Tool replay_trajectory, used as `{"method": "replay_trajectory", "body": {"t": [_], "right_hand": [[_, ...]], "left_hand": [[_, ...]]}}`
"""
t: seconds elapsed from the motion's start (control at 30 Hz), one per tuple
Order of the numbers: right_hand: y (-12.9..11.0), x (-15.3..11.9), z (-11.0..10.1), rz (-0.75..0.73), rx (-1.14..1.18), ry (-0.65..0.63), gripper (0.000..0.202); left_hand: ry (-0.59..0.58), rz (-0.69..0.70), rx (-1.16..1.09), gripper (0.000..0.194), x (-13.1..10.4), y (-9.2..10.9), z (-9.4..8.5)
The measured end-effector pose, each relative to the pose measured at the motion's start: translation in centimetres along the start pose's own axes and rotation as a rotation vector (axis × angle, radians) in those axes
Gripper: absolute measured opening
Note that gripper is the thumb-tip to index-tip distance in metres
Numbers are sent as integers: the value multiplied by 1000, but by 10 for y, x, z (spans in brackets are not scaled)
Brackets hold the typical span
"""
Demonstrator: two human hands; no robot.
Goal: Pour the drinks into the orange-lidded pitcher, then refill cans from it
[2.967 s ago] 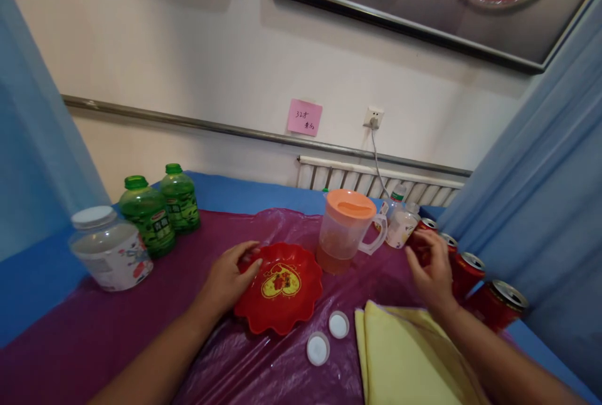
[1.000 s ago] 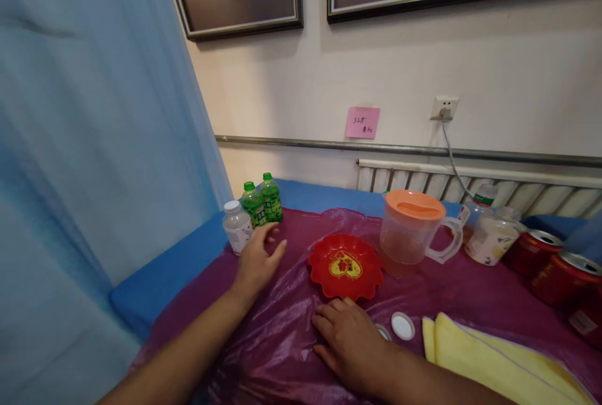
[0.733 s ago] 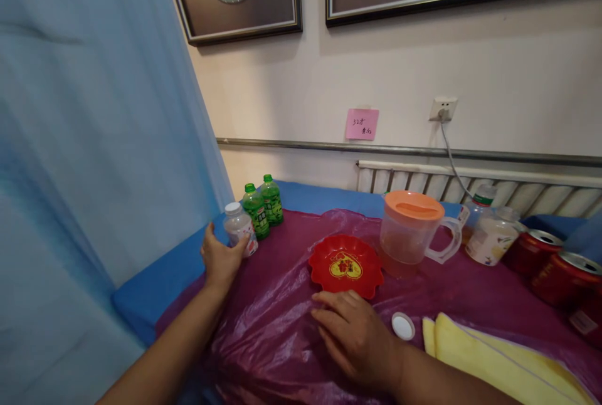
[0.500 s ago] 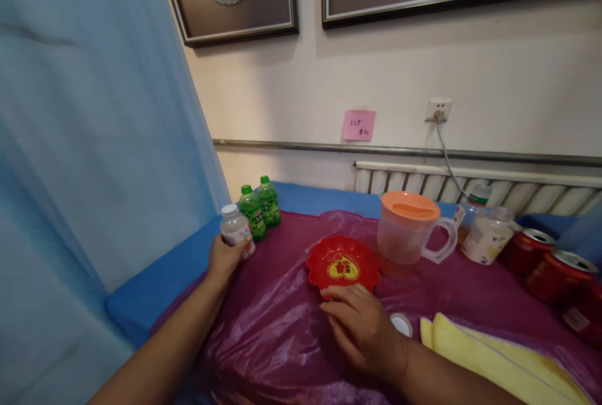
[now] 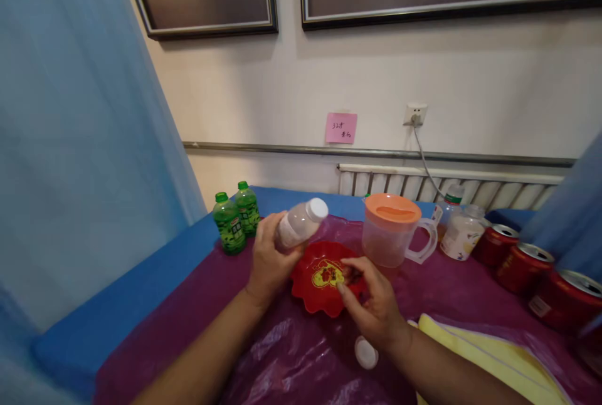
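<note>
My left hand [image 5: 273, 261] is wrapped round a small clear bottle [image 5: 295, 228] with a pale label. The bottle leans to the right, its white cap [image 5: 316, 209] on, above the back left of a red scalloped plate [image 5: 310, 298]. Over the plate's right side is my right hand [image 5: 371, 298], thumb and fingers curved and apart, with nothing visible between them. A loose white cap [image 5: 366, 353] lies on the purple plastic sheet [image 5: 282, 355] just below that hand. To the left stand two green bottles [image 5: 229, 226].
Behind the plate stands a clear pitcher [image 5: 383, 242] with an orange lid. Further right are an opened bottle [image 5: 463, 232] and several red cans [image 5: 522, 267]. A yellow cloth [image 5: 480, 361] lies at front right. A blue curtain [image 5: 94, 142] hangs at left.
My left hand has lifted the bottle from beside the green bottles and brought it right, tilting it. My right hand has opened its fingers over the plate. The view has shifted slightly right.
</note>
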State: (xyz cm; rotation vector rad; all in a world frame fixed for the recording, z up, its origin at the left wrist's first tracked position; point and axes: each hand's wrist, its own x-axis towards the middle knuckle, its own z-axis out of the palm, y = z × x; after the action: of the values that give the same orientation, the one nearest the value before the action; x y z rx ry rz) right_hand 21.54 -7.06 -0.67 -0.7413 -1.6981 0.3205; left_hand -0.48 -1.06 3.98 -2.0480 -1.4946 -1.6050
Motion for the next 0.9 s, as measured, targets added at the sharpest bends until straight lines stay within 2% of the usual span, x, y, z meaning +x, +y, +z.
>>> {"method": "replay_trajectory", "body": {"t": [0.1, 0.17, 0.27, 0.43, 0.63, 0.9], "right_hand": [[11, 5, -6, 122, 20, 55, 41], [18, 8, -8, 182, 33, 73, 48], [25, 12, -10, 257, 10, 59, 50], [30, 17, -14, 347, -88, -16, 37], [26, 18, -16, 278, -94, -35, 26], [27, 15, -17, 147, -165, -33, 25]], "left_hand": [[-39, 174, 14, 58, -10, -10, 19], [-70, 258, 53, 60, -17, -20, 25], [-139, 367, 107, 61, -22, -28, 27], [-164, 446, 106, 54, -22, -22, 24], [-163, 455, 106, 56, -24, -20, 19], [-189, 429, 64, 58, -25, -20, 18]]}}
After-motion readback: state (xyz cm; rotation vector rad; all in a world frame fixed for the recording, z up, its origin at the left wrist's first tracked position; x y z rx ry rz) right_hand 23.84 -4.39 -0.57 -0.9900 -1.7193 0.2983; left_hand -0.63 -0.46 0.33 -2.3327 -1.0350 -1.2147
